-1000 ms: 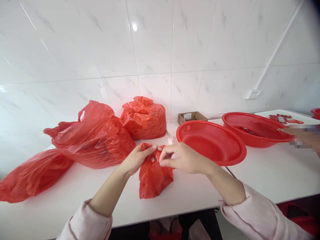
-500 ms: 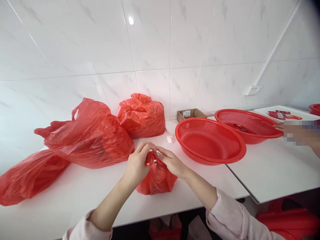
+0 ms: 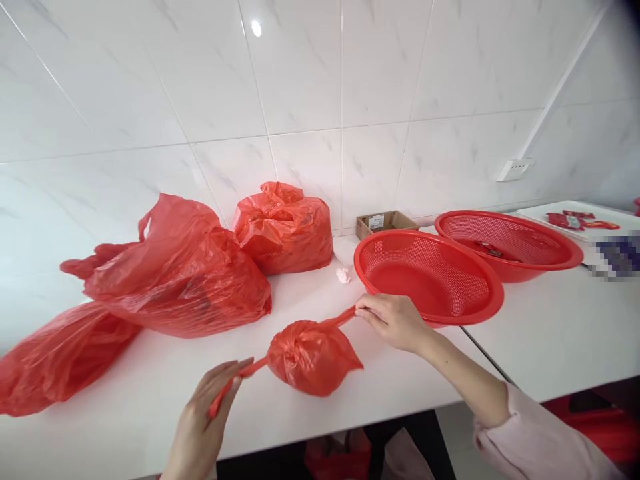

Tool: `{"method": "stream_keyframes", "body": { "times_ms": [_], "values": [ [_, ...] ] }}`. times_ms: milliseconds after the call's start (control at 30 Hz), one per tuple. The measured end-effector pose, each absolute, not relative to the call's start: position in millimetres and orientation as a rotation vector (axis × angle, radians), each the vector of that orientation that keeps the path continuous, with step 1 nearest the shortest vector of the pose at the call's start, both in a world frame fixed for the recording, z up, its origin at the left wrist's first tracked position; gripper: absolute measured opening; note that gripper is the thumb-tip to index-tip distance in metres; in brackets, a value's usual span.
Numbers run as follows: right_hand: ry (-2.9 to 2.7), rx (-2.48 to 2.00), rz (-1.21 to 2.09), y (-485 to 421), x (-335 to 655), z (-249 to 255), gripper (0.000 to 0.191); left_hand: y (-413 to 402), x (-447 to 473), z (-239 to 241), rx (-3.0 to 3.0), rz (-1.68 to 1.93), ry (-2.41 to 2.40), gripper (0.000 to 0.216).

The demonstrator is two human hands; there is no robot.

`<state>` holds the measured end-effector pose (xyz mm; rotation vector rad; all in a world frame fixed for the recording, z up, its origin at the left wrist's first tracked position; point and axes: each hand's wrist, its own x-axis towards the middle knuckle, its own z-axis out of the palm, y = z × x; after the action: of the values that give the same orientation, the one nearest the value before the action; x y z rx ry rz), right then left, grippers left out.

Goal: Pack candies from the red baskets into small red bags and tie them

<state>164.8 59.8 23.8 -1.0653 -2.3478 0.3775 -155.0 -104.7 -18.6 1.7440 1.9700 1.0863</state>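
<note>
A small red plastic bag (image 3: 315,360) sits on the white table, full and rounded, its top twisted together. My left hand (image 3: 205,407) is closed on one of its handles, pulled out toward the lower left. The other handle is stretched to the upper right, pinched by the fingertips of my right hand (image 3: 393,321). Just behind my right hand is a red plastic basket (image 3: 425,287) with perforated sides. What the small bag contains is hidden.
Large filled red bags (image 3: 180,273) lie at the left, and another bag (image 3: 285,230) stands against the tiled wall. Behind the baskets are a cardboard box (image 3: 387,221) and a crumpled tissue (image 3: 343,275). A second basket (image 3: 540,263) holds small packets. Someone's blurred arm shows at far right.
My hands were together at the bag's top; now they are apart, drawing the handles out to opposite sides. The bag's top has tightened. The other person's hand has left the far basket.
</note>
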Motion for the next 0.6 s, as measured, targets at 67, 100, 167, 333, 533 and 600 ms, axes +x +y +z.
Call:
{"method": "stream_keyframes", "body": {
  "times_ms": [67, 100, 167, 333, 533, 600],
  "values": [
    [-2.389, -1.127, 0.435, 60, 172, 19, 0.02, -121, -155, -16, 1.611, 1.025, 1.901, 0.035],
    [-2.381, -1.155, 0.507, 60, 172, 18, 0.02, -125, -151, -11, 1.537, 1.024, 1.852, 0.038],
    [-2.305, -1.143, 0.746, 59, 167, 21, 0.019, -125, -140, 1, 1.392, 1.097, 1.75, 0.042],
    [-2.101, -0.772, 1.141, 47, 127, 59, 0.01, -89, -108, 18, 1.213, 1.27, 1.35, 0.043],
    [-2.388, -0.57, 0.919, 28, 74, 93, 0.004, -57, -70, 14, 1.193, 1.106, 1.282, 0.042],
    [-2.38, -0.503, 1.065, 27, 66, 91, 0.005, -52, -64, 7, 1.157, 1.191, 1.392, 0.039]
  ]
}}
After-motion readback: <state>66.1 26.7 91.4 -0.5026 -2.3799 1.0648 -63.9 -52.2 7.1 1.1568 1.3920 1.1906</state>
